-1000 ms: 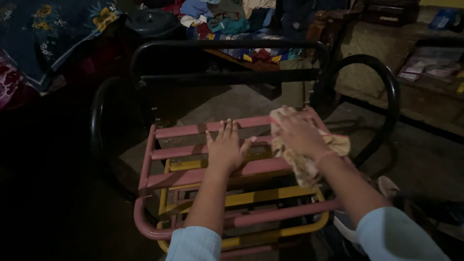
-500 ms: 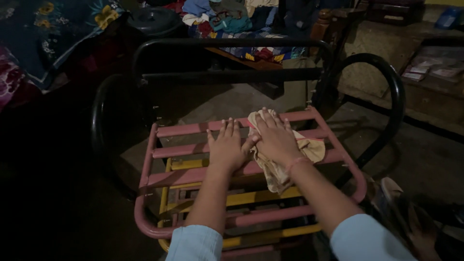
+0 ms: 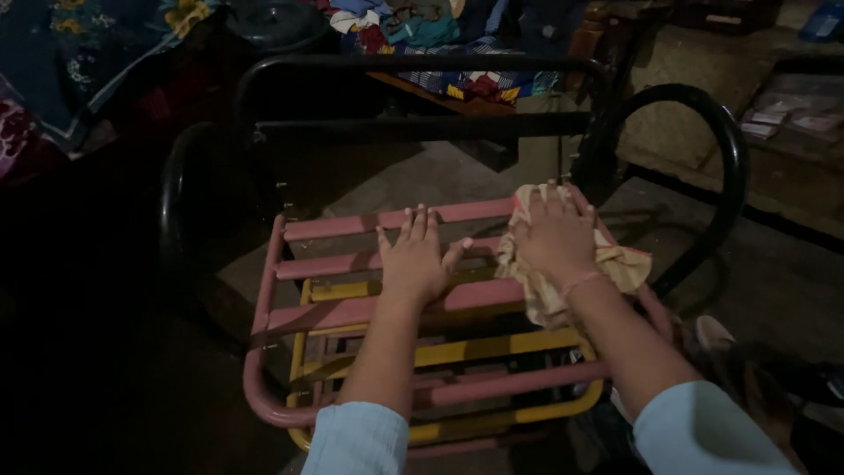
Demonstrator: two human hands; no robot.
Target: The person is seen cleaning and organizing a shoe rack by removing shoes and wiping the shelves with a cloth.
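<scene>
My left hand [image 3: 415, 261] lies open and flat, steadying the pink frame [image 3: 352, 312]. My right hand [image 3: 554, 236] presses a beige cloth [image 3: 615, 266] onto the bars beneath, grip spread, not clenched.

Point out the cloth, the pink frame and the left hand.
cloth [image 3: 617, 264], head view, the bunched part right of the hand.
pink frame [image 3: 338, 225], head view, the far slat.
left hand [image 3: 415, 261], head view, its back.

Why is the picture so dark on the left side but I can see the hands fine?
In the head view, light falls on the middle: the left hand, the right hand on the beige cloth and the pink rack show clearly. The floor at left sinks into shadow, and the black tube frame nearly vanishes against it. The far clothes pile looks soft and dim.
</scene>
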